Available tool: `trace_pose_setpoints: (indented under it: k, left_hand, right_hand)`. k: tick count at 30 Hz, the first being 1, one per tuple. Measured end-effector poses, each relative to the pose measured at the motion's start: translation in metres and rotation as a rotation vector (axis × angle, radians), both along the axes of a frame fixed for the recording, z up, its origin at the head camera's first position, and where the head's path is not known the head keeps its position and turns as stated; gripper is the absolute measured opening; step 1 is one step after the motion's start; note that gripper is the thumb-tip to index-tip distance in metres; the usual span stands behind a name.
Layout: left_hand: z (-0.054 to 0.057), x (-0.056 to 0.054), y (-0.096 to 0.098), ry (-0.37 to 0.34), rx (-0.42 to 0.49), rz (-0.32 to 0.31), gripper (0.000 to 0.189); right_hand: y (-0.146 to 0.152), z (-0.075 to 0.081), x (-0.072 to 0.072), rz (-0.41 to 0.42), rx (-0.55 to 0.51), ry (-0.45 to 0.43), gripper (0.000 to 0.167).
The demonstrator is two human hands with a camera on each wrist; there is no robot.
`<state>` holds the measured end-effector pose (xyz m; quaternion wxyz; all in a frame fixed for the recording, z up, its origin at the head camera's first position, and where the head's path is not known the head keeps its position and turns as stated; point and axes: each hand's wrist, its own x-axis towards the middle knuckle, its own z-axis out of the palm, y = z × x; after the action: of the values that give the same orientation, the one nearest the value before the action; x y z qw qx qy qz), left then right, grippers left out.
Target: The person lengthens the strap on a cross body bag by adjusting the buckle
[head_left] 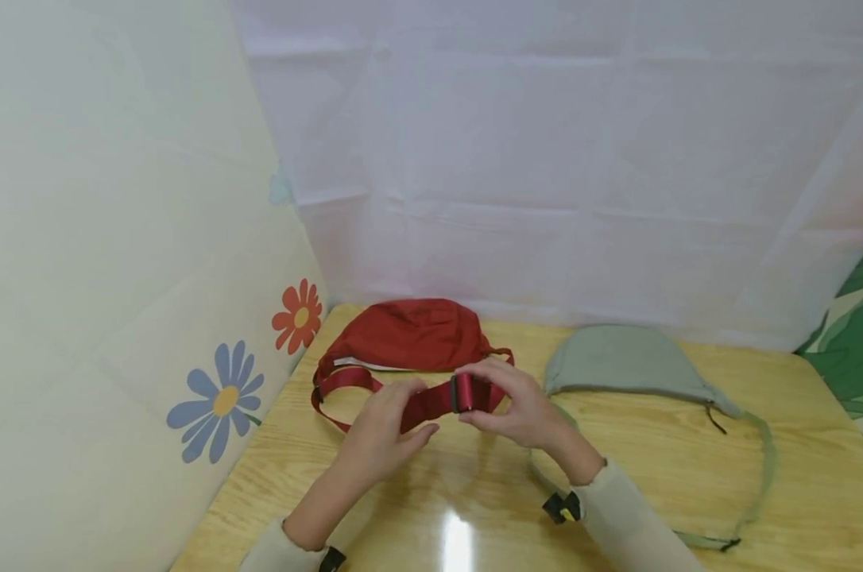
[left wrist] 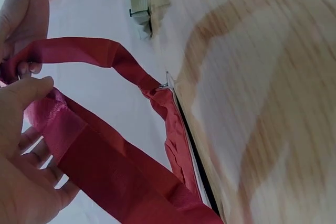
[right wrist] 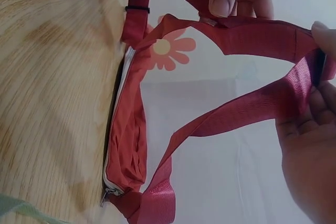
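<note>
A table (head_left: 274, 477) of pale, grained wood bore two bags, its near part catching a bright reflection. The red bag (head_left: 410, 338) lay at the far left. Right of it, well apart, lay a grey-green bag (head_left: 624, 361), its strap (head_left: 769, 457) looping nearward across the wood to a black buckle (head_left: 556, 508).
</note>
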<state>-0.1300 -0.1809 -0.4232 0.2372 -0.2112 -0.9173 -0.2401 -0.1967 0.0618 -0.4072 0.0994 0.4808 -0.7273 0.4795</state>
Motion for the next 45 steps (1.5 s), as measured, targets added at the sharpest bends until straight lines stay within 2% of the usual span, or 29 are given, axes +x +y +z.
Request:
trace_pose_setpoints:
  k: [7, 16, 19, 24, 27, 34, 45]
  left_hand:
    - [-0.001, 0.001, 0.000, 0.007, -0.036, 0.029, 0.054]
    - [0.003, 0.000, -0.005, 0.124, -0.034, -0.046, 0.052]
    - [0.005, 0.001, -0.005, 0.111, -0.010, -0.062, 0.051]
    - [0.007, 0.000, -0.002, 0.049, 0.035, -0.085, 0.049]
    - [0.009, 0.000, 0.000, 0.043, 0.046, -0.100, 0.049]
    - [0.009, -0.001, 0.002, 0.028, 0.035, -0.088, 0.049]
    - [0.011, 0.001, 0.007, 0.008, 0.032, -0.071, 0.044]
  right_hand:
    - [0.004, -0.001, -0.002, -0.010, -0.009, -0.037, 0.049]
    - [0.006, -0.004, -0.005, -0.004, -0.027, -0.019, 0.052]
    - [0.006, -0.004, -0.006, 0.001, -0.028, -0.004, 0.053]
    - [0.006, -0.002, -0.004, -0.006, -0.011, -0.009, 0.054]
    - [0.006, -0.002, -0.004, -0.008, -0.006, -0.019, 0.055]
    - [0.006, -0.003, -0.003, 0.008, -0.073, -0.053, 0.055]
    - [0.006, -0.002, -0.001, 0.047, -0.086, -0.101, 0.054]
